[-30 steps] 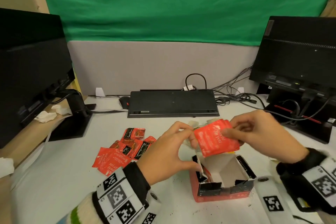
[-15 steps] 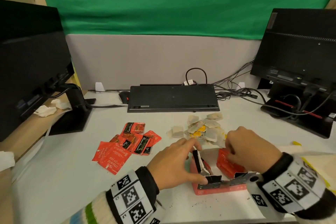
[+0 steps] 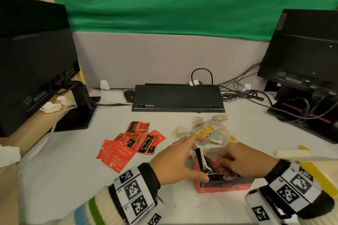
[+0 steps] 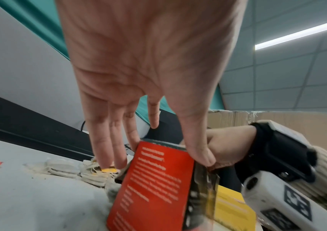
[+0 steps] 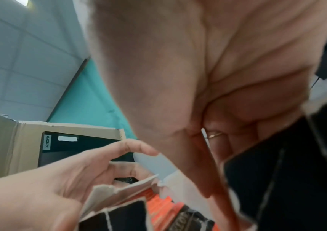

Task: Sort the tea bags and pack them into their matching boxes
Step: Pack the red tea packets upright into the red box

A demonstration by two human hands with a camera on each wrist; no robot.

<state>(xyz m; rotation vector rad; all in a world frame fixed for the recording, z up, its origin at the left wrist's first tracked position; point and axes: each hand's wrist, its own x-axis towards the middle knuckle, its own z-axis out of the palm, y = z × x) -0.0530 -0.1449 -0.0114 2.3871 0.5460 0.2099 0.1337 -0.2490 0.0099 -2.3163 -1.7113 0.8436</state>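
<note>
An open red tea box (image 3: 225, 187) stands near the desk's front edge, black flaps up. My left hand (image 3: 199, 159) holds its left end, thumb on the front flap and fingers behind the far side; the left wrist view shows that hand (image 4: 156, 162) on the box (image 4: 154, 187). My right hand (image 3: 221, 164) reaches into the box with curled fingers, pinching red tea bags (image 5: 164, 206) that are mostly hidden. Loose red sachets (image 3: 131, 142) lie to the left. A heap of white paper tea bags (image 3: 210, 129) lies just behind the box.
A yellow box (image 3: 314, 171) with a pale lid lies at the right edge. A black keyboard (image 3: 178, 97) and mouse sit at the back, with a monitor (image 3: 34, 60) on the left, another (image 3: 307, 51) on the right and cables between.
My right hand has brought the red tea bags down from above the box into it. My left hand has let go of them and taken the box's left end.
</note>
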